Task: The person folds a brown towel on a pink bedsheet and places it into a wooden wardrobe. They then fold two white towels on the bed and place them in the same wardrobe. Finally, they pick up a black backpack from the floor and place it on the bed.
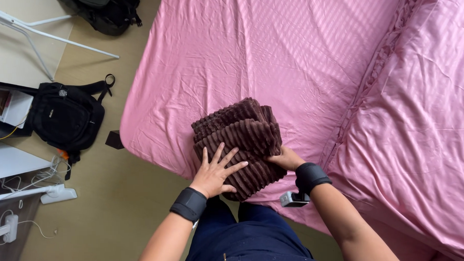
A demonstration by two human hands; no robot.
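Observation:
A folded brown ribbed blanket [242, 132] lies at the near edge of a bed covered by a pink sheet [270, 52]. My left hand [216, 171] rests flat on its near left part, fingers spread. My right hand [286, 159] grips the blanket's near right edge, its fingers tucked under the fabric and hidden. Both wrists wear black bands; a small grey device hangs under the right one.
A pink ruffled cover [422, 118] fills the bed's right side. On the floor to the left lie a black backpack [67, 118], a white power strip with cables [11, 225] and white frame legs [38, 37]. A second dark bag [107, 11] sits at the top.

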